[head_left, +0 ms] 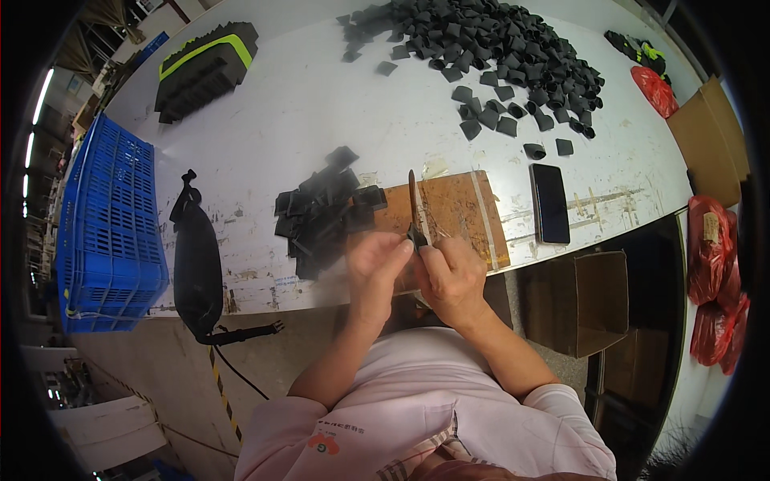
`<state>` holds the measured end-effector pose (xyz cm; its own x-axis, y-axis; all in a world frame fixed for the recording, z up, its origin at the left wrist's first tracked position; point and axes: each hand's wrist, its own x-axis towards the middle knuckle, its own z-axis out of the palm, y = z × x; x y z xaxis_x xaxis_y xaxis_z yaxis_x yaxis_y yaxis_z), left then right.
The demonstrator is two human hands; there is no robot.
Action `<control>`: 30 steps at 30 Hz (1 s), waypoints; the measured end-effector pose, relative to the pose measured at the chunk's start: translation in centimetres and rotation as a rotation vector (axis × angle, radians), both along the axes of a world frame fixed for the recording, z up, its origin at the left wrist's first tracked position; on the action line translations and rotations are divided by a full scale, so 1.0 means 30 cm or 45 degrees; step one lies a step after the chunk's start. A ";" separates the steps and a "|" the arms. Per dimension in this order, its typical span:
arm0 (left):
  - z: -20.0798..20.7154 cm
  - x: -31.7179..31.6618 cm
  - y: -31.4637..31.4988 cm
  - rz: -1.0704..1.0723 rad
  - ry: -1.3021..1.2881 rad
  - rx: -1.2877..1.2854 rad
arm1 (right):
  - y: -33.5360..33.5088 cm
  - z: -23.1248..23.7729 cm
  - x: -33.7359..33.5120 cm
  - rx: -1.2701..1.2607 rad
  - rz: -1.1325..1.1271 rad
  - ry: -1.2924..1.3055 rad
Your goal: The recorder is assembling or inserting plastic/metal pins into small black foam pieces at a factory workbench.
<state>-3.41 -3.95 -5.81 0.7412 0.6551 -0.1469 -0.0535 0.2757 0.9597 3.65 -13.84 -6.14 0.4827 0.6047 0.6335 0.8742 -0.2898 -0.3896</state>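
Observation:
Over the near edge of a brown board [457,204], my left hand [377,260] and my right hand [451,276] meet with fingers pinched. Between their fingertips is a small black piece [415,235], mostly covered by the fingers. A thin brown stick-like tool [413,196] points away from the hands over the board; whether a hand grips its near end is hidden. Left of the board, next to my left hand, lies a loose heap of flat black pieces [317,212]. Farther off at the right is a large pile of short black tube-like pieces [513,56].
A dark phone [550,204] lies right of the board. On the left are a black pouch with a strap [198,264], blue crates [112,224] and a black stack with a yellow-green band [208,68]. Cardboard boxes [710,140] and red plastic bags [712,256] line the right.

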 end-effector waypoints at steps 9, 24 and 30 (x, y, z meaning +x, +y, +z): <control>-0.027 -0.010 0.027 -0.078 0.023 0.110 | -0.032 0.040 0.006 0.139 0.246 0.863; 0.019 0.035 0.019 -0.098 -0.259 -0.575 | 0.015 -0.028 0.050 0.363 -0.027 0.868; 0.037 0.029 0.026 -0.130 -0.249 -0.182 | -0.014 0.003 0.089 0.724 0.731 2.628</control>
